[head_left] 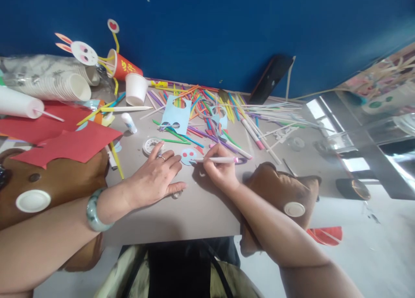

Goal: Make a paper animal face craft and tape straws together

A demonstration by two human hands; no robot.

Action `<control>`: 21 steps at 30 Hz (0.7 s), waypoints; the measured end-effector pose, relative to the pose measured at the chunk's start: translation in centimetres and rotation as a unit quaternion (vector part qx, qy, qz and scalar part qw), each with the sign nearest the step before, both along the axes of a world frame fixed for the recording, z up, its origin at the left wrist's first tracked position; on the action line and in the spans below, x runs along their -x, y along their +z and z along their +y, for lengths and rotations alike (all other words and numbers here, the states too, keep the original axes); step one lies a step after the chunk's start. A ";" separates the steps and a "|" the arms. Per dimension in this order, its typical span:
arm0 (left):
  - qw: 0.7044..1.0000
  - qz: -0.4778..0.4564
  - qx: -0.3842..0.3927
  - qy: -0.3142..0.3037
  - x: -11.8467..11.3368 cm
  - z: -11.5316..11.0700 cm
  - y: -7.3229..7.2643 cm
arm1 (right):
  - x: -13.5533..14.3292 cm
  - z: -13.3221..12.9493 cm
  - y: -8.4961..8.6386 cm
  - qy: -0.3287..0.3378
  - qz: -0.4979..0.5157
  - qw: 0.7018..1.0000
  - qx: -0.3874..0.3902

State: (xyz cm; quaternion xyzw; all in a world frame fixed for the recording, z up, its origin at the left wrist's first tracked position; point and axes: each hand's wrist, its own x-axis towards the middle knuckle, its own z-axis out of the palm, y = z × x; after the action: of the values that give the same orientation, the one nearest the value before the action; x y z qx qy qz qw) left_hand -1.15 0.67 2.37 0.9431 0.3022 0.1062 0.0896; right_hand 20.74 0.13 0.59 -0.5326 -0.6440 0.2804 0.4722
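My right hand (220, 170) grips a pink marker (216, 160) lying almost level, its tip touching a small light-blue paper circle (188, 156) with two pink dots. My left hand (155, 177) rests flat on the grey table (194, 207), fingertips pinning the left edge of that circle. A ring sits on one finger and a jade bangle (94, 211) on the wrist. A white tape roll (150, 145) lies just beyond the left fingers.
Coloured straws and sticks (210, 112) litter the table's far side, with a blue paper cut-out (177, 114), glue stick (129, 122), white paper cup (136, 88), red cup craft (123, 65) and stacked cups (55, 84). Red paper sheets (65, 142) lie left. Brown cushions (285, 194) flank the table.
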 end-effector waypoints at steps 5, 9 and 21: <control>1.000 0.004 0.003 0.002 0.0 0.0 -0.1 | 0.1 0.1 -0.1 0.002 0.003 1.000 0.014; 1.000 -0.002 0.002 0.003 0.0 0.0 -0.1 | 0.3 0.0 -0.3 0.008 -0.007 0.999 0.036; 1.000 -0.002 0.006 0.006 -0.1 -0.1 0.0 | 0.4 0.0 -0.1 -0.018 -0.021 0.999 0.039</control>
State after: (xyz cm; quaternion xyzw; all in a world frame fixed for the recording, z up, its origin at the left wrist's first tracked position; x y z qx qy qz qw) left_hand -1.10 0.57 2.41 0.9404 0.3083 0.1072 0.0953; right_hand 20.32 0.17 0.48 -0.5677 -0.6328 0.2860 0.4421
